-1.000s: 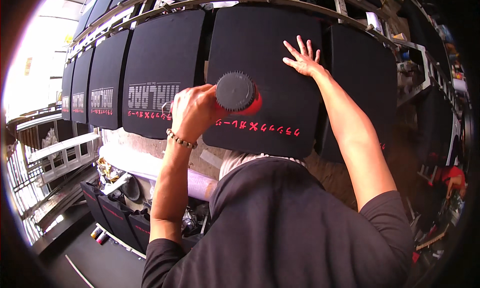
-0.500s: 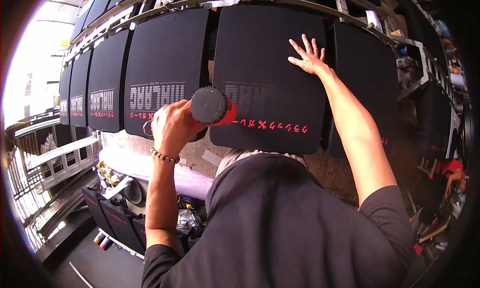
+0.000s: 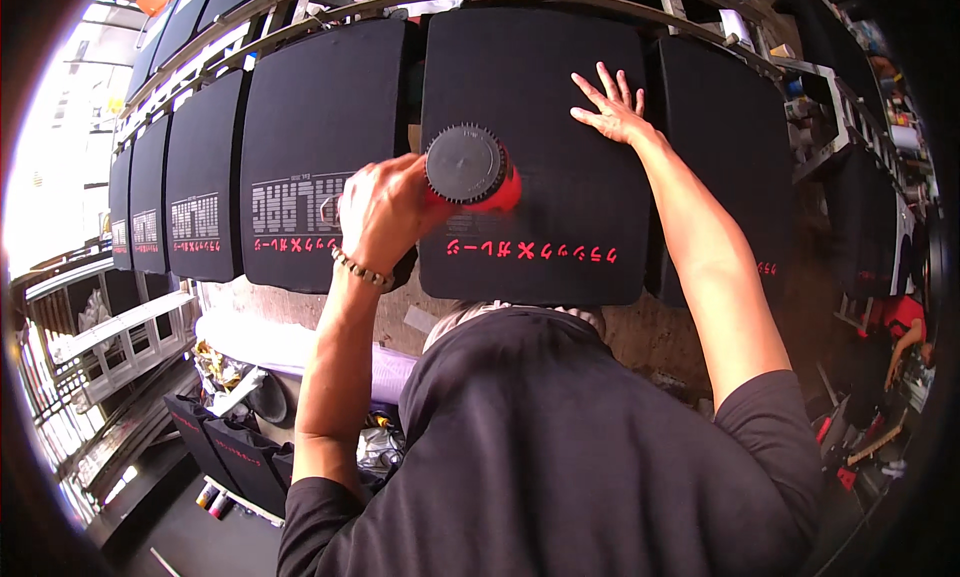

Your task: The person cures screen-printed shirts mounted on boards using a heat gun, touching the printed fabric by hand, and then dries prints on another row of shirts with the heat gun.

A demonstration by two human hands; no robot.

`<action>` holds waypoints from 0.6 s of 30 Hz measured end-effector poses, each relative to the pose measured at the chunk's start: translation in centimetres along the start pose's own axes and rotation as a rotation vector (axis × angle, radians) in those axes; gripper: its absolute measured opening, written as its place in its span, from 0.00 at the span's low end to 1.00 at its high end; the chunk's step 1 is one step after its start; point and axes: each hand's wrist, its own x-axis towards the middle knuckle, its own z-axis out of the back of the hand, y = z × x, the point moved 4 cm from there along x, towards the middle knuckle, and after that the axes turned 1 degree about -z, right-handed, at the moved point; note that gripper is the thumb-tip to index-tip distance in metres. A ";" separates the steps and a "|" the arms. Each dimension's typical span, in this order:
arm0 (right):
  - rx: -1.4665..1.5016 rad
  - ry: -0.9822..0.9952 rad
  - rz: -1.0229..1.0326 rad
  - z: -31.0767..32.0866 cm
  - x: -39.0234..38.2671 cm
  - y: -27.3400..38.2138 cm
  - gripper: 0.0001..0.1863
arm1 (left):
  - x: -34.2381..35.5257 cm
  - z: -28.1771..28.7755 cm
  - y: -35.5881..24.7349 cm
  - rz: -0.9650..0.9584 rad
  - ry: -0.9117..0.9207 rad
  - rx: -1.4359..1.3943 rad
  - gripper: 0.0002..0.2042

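My left hand point(image 3: 385, 212) is wrapped round the handle of a red hair dryer point(image 3: 465, 165) with a round black ribbed back, which faces up and hides the nozzle. It is held above the lower left of a black shirt panel point(image 3: 520, 87) stretched on a flat board. Grey print, partly hidden by the dryer, and a line of red lettering point(image 3: 530, 252) run along the panel's lower part. On the same panel's upper right edge lies my right hand point(image 3: 612, 112), flat with fingers spread, holding nothing.
More black panels point(image 3: 320, 97) with grey and red print line up to the left, and another point(image 3: 725, 157) stands at the right. A metal rail point(image 3: 600, 7) runs behind them. Stacked black boards point(image 3: 245, 457) sit at lower left. A person in red point(image 3: 900, 322) is at far right.
My left hand has moved the hair dryer up and to the right over the panel. My right hand stays spread on the panel.
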 end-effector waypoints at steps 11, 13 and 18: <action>-0.018 0.001 -0.008 -0.1 0.0 0.2 0.44 | 1.5 1.6 2.4 0.077 -0.117 0.000 0.20; -0.019 0.001 -0.006 -0.1 0.0 -0.1 0.44 | 1.1 2.4 2.9 0.086 -0.061 0.005 0.20; -0.021 -0.001 -0.009 0.0 -0.1 0.1 0.44 | -1.0 2.5 3.8 0.135 -0.063 0.057 0.18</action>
